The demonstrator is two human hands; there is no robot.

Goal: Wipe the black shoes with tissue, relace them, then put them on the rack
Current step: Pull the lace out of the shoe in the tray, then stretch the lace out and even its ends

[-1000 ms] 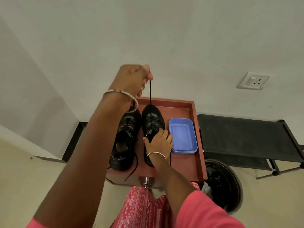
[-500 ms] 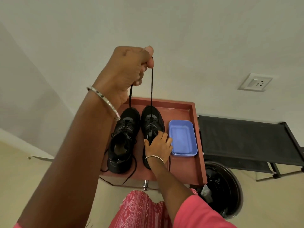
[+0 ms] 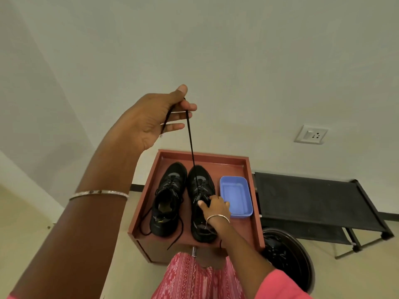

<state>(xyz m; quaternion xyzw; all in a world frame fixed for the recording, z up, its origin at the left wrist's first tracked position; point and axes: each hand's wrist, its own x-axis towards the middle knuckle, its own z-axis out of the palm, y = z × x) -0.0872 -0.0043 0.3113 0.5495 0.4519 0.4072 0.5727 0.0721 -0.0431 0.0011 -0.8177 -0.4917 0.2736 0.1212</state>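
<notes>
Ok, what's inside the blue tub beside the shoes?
The blue tub shows only its bare blue floor; nothing lies in it. The right hand, holding the right shoe, covers its near-left edge, so that corner is unseen.

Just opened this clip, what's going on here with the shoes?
A person is relacing a pair of black shoes on a red-brown tray. The left hand, raised high, pinches a black lace and draws it taut out of the shoe next to a blue tub, while the right hand grips that shoe near its eyelets. The other shoe sits alongside, its loose lace ends trailing over the tray edge. Neither shoe is on the black rack yet.
</notes>
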